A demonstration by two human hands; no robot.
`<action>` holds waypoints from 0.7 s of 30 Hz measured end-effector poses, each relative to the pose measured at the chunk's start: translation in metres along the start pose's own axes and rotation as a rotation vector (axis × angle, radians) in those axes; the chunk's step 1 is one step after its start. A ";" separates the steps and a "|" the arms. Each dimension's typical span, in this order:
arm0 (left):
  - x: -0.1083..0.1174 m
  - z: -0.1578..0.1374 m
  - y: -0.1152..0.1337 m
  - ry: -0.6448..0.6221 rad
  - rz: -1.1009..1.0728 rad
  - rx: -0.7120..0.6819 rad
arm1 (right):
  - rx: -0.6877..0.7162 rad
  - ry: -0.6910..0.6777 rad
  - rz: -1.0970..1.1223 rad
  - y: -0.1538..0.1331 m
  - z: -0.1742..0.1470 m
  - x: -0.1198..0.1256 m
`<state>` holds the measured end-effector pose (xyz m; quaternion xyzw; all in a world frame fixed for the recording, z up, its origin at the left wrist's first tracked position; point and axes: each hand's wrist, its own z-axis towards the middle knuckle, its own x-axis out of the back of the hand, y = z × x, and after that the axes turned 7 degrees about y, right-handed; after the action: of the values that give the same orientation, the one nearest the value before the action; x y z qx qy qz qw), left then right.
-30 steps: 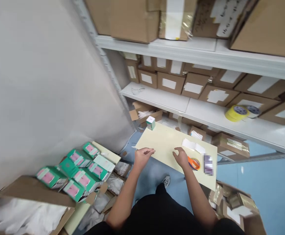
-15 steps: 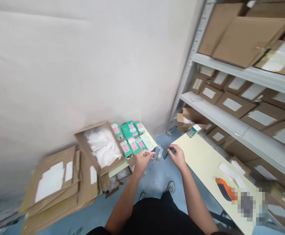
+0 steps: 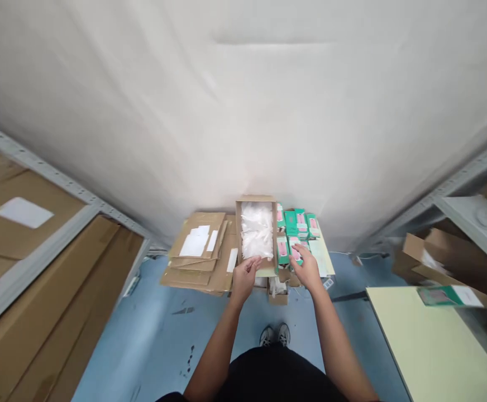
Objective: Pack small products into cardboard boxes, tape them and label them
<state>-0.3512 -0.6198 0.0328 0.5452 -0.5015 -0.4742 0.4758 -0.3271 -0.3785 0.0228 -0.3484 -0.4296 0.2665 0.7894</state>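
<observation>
My left hand is at the near end of an open cardboard box filled with crumpled white plastic bags. Its fingers are loosely bent, a small gap shows at the thumb, and I see nothing held. To the right, my right hand hovers over green-and-pink boxes, thumb and fingers apart, holding nothing. Several of these boxes stand in rows beside the cardboard box, partly covered by my right hand. Whether its fingertips touch a box I cannot tell.
Flattened cardboard sheets are stacked to the left. At the right is a pale table with one green box on its far edge. Shelving with large cartons stands at left; another rack is at right. A power strip lies on the floor.
My view has turned left, away from the right-hand shelves and table. Both hands have come over to the box of bags and the green boxes; my left fingers have loosened.
</observation>
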 end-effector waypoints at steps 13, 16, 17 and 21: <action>0.120 0.036 0.021 0.391 0.184 0.023 | 0.062 -0.169 0.196 -0.076 0.045 -0.127; 0.166 0.062 0.016 0.421 0.187 -0.019 | 0.092 -0.178 0.172 -0.099 0.050 -0.161; 0.182 0.073 0.013 0.401 0.167 -0.029 | 0.096 -0.177 0.161 -0.106 0.051 -0.174; 0.248 0.126 -0.006 0.232 0.061 -0.036 | 0.075 -0.166 0.090 -0.129 0.046 -0.232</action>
<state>-0.4645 -0.8725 0.0043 0.5721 -0.4507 -0.4020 0.5549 -0.4643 -0.6097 0.0267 -0.3140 -0.4673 0.3456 0.7507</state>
